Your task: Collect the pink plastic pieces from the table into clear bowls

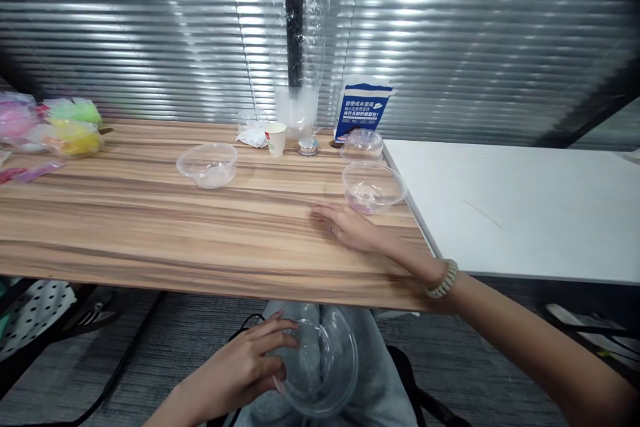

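Observation:
At the bottom, over my lap, a clear round plastic bowl (345, 373) is tilted, and my left hand (250, 363) grips its left rim with the fingers over the edge. My right hand (350, 225) lies low on the wood-grain table, fingers stretched to the left; whether something small lies under its palm is hard to make out. Just beyond that hand stands another clear bowl (375, 188) with something pinkish at its base. Behind it is a further clear container (364, 145). A third clear bowl (210, 167) sits farther left.
A paper cup (275, 139), a small round tin (308, 146), white tissue (253, 134) and a blue printed bag (363, 112) line the back. Tall clear plastic (299, 110) stands by the blinds. Colourful bags (75, 137) lie left. A white table (530, 207) adjoins on the right.

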`<action>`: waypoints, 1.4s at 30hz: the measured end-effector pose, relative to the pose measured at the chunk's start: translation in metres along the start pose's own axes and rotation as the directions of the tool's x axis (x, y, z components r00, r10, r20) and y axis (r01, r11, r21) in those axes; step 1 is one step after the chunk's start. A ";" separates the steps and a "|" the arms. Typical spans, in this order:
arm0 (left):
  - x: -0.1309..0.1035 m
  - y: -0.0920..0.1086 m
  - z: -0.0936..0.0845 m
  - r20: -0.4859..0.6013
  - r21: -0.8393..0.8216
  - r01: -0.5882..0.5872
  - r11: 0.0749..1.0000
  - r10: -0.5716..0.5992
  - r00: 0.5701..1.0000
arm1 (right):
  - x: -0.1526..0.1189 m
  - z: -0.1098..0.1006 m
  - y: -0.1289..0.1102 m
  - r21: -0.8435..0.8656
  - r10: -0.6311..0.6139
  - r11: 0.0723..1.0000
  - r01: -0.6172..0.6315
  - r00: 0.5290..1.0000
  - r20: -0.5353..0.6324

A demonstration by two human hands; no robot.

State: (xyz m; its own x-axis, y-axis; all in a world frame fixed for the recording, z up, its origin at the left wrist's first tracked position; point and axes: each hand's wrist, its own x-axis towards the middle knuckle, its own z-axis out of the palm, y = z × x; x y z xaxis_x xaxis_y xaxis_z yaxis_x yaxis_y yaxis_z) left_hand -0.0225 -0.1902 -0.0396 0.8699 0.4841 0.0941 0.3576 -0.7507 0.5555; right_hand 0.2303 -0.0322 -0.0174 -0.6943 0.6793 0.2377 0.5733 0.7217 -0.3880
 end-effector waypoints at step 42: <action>0.003 0.002 0.000 0.024 0.051 -0.020 0.998 0.019 1.000 | -0.024 -0.011 -0.001 0.109 0.100 0.990 -0.091 0.992 -0.075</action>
State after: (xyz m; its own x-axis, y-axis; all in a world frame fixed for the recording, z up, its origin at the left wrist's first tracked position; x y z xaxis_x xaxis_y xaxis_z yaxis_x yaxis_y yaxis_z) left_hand -0.0193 -0.1897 -0.0380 0.8847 0.4585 0.0844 0.3568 -0.7824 0.5105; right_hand 0.2518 -0.0477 -0.0127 -0.5987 0.7562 0.2640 0.5836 0.6376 -0.5029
